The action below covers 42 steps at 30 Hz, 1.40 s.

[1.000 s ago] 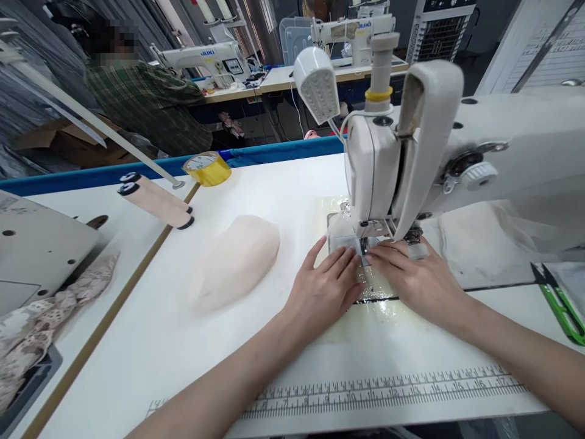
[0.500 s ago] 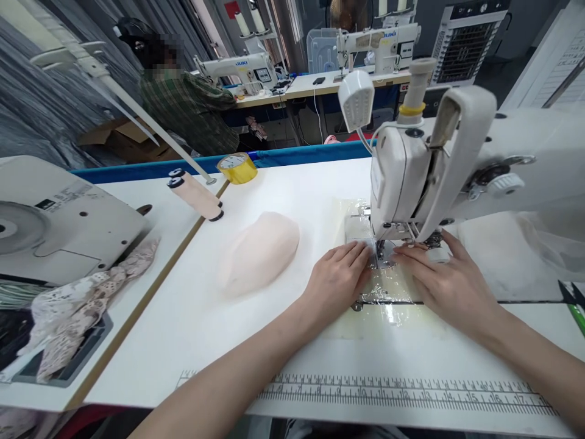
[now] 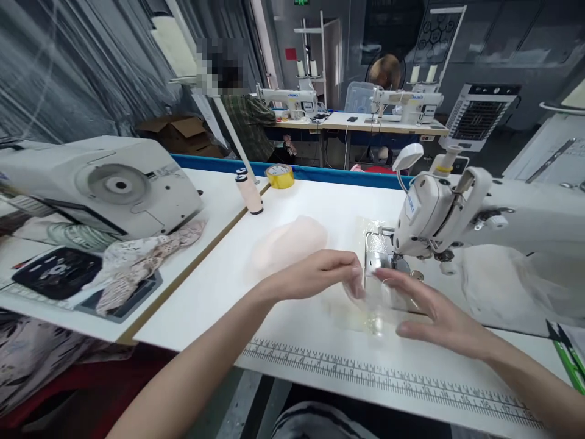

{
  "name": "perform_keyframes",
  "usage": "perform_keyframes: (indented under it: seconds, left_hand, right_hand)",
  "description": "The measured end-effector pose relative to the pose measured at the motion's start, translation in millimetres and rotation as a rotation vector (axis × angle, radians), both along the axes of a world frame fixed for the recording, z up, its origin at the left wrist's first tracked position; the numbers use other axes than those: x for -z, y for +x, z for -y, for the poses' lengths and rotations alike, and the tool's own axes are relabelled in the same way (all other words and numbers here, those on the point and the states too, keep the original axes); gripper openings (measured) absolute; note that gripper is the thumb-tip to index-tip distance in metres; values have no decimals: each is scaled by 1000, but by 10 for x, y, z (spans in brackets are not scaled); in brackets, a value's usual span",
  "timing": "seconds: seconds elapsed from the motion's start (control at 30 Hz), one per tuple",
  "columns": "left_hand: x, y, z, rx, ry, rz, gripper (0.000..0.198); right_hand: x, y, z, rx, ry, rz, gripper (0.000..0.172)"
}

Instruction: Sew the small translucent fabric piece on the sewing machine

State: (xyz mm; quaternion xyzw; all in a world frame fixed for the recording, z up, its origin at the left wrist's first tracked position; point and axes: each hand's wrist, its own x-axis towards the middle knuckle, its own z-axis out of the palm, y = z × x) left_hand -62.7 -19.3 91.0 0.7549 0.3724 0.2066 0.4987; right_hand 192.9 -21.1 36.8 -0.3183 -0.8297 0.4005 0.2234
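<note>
My left hand (image 3: pixel 315 275) hovers just above the white table (image 3: pixel 219 286), its fingers curled and pinched on the left edge of a thin clear film piece (image 3: pixel 377 299). My right hand (image 3: pixel 434 314) is at the film's right side, fingers stretched out and thumb apart, touching it; both hands are a little blurred. The white sewing machine (image 3: pixel 439 207) stands right behind them, and its needle plate (image 3: pixel 379 247) is bare. A pale pink fabric pile (image 3: pixel 290 241) lies left of my left hand.
A printed ruler (image 3: pixel 365 373) runs along the table's front edge. A thread cone (image 3: pixel 249 192) and yellow tape roll (image 3: pixel 280 176) stand at the back. Left: a tipped machine (image 3: pixel 105 183) and lace fabric (image 3: pixel 141 259). Green snips (image 3: pixel 569 361) far right. A person (image 3: pixel 247 122) sits behind.
Both hands were pressing flat at the presser foot; now they have drawn back toward me and lifted, with the clear film between them. The view has swung up and left.
</note>
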Motion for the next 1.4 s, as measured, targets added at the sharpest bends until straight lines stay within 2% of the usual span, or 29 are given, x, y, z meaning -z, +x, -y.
perform_keyframes:
  seconds: [0.07,0.17,0.3,0.43,0.57,0.63,0.8,0.97,1.1,1.3,1.4]
  left_hand:
    - [-46,-88,99,-10,-76,92,31]
    - [-33,-176,232,-94,-112,210,31]
    - [3,-272,397,-265,-107,275,29]
    - [27,-336,510,-357,-115,289,28]
    - [77,-398,521,-368,-145,297,27]
    - [115,-437,483,-328,-179,303,28]
    - [223,-454,268,-144,-317,242,38]
    - [301,-306,20,-54,-398,235,23]
    - [354,-220,-78,-78,-379,271,16]
    - [431,-219,-98,-164,-335,271,18]
    - [411,-187,-39,-222,-230,240,20]
  right_hand:
    - [-129,-137,31,-104,-314,-125,43]
    - [-249,-342,102,-120,-563,-268,20]
    - [-289,-522,294,0,-680,-356,27]
    - [-273,-595,473,31,-662,-333,32]
    - [-221,-645,490,180,-592,-344,29]
    - [-195,-663,451,232,-592,-364,28]
    - [-144,-672,352,241,-620,-333,31]
    - [-95,-653,294,268,-630,-325,32]
    - [-59,-613,253,279,-640,-337,29]
    - [-2,-576,189,267,-663,-284,25]
    - [39,-604,140,250,-543,-212,19]
